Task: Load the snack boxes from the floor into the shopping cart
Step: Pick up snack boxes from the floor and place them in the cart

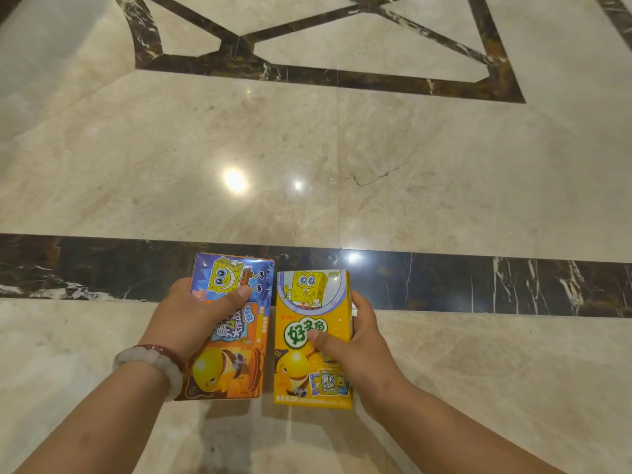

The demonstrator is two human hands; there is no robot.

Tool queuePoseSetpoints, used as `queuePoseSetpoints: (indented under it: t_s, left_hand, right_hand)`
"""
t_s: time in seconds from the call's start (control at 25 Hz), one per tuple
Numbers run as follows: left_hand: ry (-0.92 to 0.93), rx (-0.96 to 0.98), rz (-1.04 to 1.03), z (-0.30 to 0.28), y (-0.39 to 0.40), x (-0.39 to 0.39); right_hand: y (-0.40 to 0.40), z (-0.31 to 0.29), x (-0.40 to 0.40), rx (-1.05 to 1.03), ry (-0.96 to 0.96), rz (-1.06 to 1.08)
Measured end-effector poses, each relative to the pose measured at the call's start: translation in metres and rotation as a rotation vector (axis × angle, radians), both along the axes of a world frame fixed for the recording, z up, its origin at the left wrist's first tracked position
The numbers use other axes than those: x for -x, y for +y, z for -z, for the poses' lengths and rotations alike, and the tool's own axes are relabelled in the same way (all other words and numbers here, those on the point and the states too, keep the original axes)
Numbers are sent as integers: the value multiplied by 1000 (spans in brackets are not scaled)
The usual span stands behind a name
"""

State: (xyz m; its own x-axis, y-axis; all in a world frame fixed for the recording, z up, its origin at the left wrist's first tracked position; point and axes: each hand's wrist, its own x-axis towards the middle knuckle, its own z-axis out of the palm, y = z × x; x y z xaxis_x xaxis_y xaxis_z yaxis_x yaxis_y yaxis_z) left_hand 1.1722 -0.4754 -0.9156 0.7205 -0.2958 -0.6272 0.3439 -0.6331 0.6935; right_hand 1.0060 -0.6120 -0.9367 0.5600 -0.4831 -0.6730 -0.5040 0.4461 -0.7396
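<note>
Your left hand (pixel 186 318) grips the purple-orange snack box (pixel 229 336) beside the yellow snack box (pixel 313 340), which your right hand (pixel 355 350) holds, fingers curled round each; no shopping cart is in view, so loading remains.

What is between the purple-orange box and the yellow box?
Nothing: the head view shows only a narrow gap of floor between the purple-orange box and the yellow box.

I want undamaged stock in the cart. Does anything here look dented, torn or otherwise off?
Both boxes look intact: the purple-orange box and the yellow box. Only the floor tile shows a thin crack.
</note>
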Motion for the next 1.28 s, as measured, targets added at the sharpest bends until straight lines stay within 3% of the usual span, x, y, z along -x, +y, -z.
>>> queuePoseSetpoints:
  t_s: [0.2, 0.44, 0.64, 0.8, 1.08, 1.28]
  left_hand:
    - [121, 60, -99, -62, 24, 20]
    - [162, 153, -190, -210, 36, 27]
    - [131, 202, -229, -383, 28, 29]
    - [54, 247, -146, -549, 12, 10]
    - [-176, 573, 134, -830, -49, 8]
    - [-209, 710, 238, -954, -117, 57]
  right_hand:
    - [4, -51, 14, -60, 8, 92]
    - [-2, -196, 33, -45, 13, 123]
    - [-16, -365, 32, 14, -58, 100]
    - [-38, -531, 20, 83, -131, 73]
    - [-100, -797, 32, 333, -316, -5]
    - [-145, -941, 96, 470, -515, 114]
